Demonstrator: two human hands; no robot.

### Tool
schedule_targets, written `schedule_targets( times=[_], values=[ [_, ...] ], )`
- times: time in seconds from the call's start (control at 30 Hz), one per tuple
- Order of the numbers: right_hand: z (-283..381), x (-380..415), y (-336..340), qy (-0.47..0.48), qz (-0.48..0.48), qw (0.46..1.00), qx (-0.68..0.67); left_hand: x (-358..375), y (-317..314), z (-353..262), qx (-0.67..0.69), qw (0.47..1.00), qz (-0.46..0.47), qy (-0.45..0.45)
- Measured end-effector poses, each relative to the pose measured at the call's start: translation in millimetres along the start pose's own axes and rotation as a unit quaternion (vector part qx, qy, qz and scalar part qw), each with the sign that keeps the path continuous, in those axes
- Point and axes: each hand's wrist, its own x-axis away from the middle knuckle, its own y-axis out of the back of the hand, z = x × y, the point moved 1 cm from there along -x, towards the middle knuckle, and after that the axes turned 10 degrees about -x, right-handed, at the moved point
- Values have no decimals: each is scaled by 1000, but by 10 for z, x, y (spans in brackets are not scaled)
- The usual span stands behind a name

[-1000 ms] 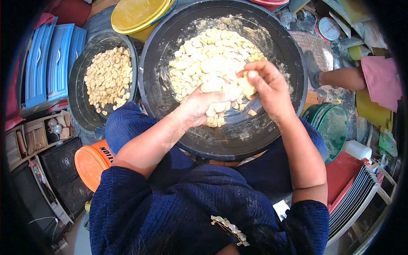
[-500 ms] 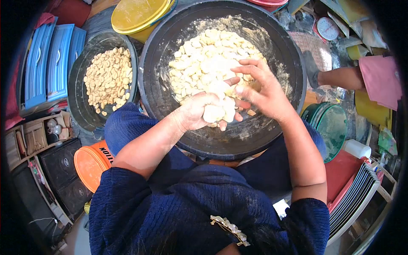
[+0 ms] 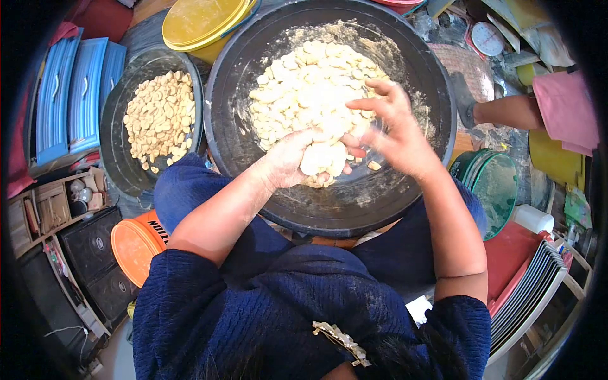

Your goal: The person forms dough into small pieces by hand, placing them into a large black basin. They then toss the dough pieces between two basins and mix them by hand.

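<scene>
My left hand [image 3: 292, 159] is palm up over the large black basin, its fingers cupped round a handful of pale nut kernels [image 3: 324, 158], cashew-like in shape. My right hand [image 3: 396, 130] hovers just to the right, fingers spread and partly bent, the lower ones smeared by motion; I see nothing held in it. Beneath both hands, a heap of whitish kernels [image 3: 288, 88] lies in the basin [image 3: 354, 212], strongly overexposed near its middle. A few loose pieces sit on the basin floor below my right hand. Pale powder coats the inner wall.
At the left, a smaller dark tub [image 3: 114, 149] holds tan cashew-like kernels [image 3: 159, 117]. Round the basin stand a yellow lidded bucket [image 3: 202, 22], an orange bucket [image 3: 134, 250] and green buckets [image 3: 494, 196]. Another person's leg [image 3: 506, 114] reaches in from the right, near a dial scale [image 3: 487, 39].
My left hand's fingers have closed in more round the kernels. My right hand has drawn slightly up and right, its fingers farther from the left palm.
</scene>
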Motion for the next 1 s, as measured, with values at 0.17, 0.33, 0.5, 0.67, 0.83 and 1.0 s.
schedule_targets(
  times=[0.17,0.33,0.5,0.67,0.83,1.0],
  values=[
    [1,69,-203,-35,89,981,-170,-38,87,154,2,997,67,28],
    [-32,-29,49,5,-31,997,-68,-21,-43,35,21,998,47,-26],
    [24,77,-218,-72,80,980,-167,-38,22,134,-38,999,20,-17],
    [-67,-43,11,8,-56,998,-14,16,-56,41,-70,997,41,-5],
    [20,92,-122,-21,154,982,-108,27,-1,53,11,999,2,-50],
    [-111,11,-82,-175,-9,951,-254,12,-7,29,-19,998,60,-9]
  ],
)
